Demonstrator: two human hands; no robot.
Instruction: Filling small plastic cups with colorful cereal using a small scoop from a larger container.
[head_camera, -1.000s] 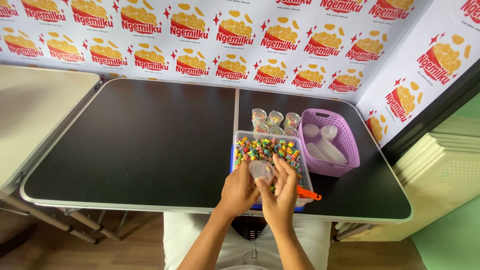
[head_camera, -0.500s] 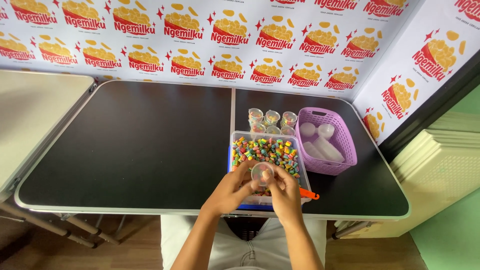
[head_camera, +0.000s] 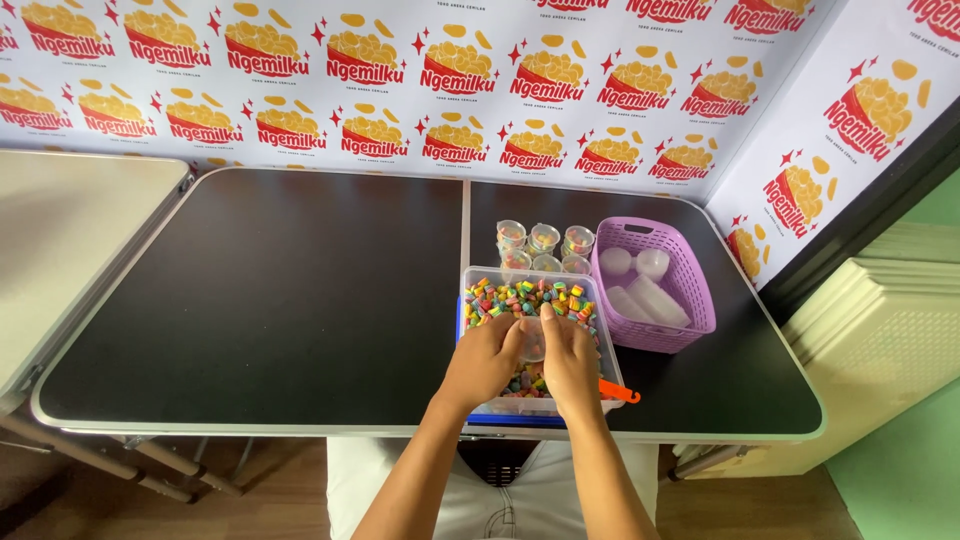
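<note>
Both hands meet over a clear plastic box (head_camera: 610, 345) full of small multicoloured candy pieces, near the front edge of the black table (head_camera: 270, 300). My left hand (head_camera: 483, 362) and my right hand (head_camera: 571, 362) together hold a small clear plastic cup (head_camera: 532, 338) between the fingertips, just above the candy. Whether a lid is on the cup cannot be told. An orange scoop handle (head_camera: 620, 391) sticks out at the box's right front corner.
Behind the box stand several small filled cups with lids (head_camera: 543, 244). A purple basket (head_camera: 690, 265) to the right holds empty clear cups. A patterned printed backdrop lines the back and right sides. A beige table (head_camera: 70, 240) adjoins on the left.
Both hands and the small cup have stayed over the candy box, with only slight shifts; the camera view has tilted a little.
</note>
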